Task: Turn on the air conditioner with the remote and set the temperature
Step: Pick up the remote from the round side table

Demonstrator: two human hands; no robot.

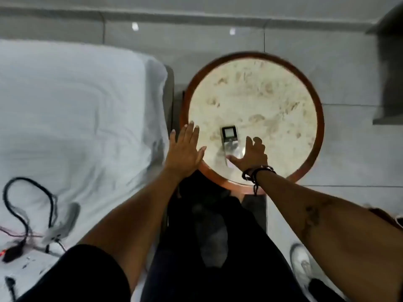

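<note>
A silver air-conditioner remote (229,139) with a small grey screen lies flat on a round marble-topped side table (261,88) with a reddish wooden rim. My right hand (250,154) hovers over the remote's lower half, fingers spread, thumb at its near end; I cannot tell whether it touches. My left hand (185,149) is open and flat above the table's left edge, holding nothing. The air conditioner is out of view.
A bed with a white duvet (76,110) fills the left side. Black cables and small devices (32,214) lie on its near corner. Grey tiled floor surrounds the table. A white shoe (302,267) shows at lower right.
</note>
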